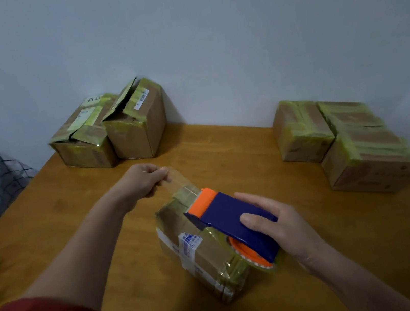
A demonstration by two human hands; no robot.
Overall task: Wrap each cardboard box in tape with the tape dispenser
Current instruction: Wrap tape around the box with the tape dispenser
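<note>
Box in hand (200, 250) lies near the middle of the table (320, 244), toward its near edge, long axis running from far-left to near-right. Tape dispenser (231, 221) rests on top, orange cutter end pointing away toward the far-left. Right hand (276, 224) wraps the blue body, fingers closed round it. Left hand (143, 181) pinches the free end of the tape strip (176, 184) between thumb and fingertips, drawn out clear of the box.

Risks, as judged: the unsupported strip may twist or fold onto itself; pulling with nothing pinning the box could drag it askew. Finished boxes (343, 138) sit at the far-right corner; two opened boxes (111, 132) at the far-left corner
</note>
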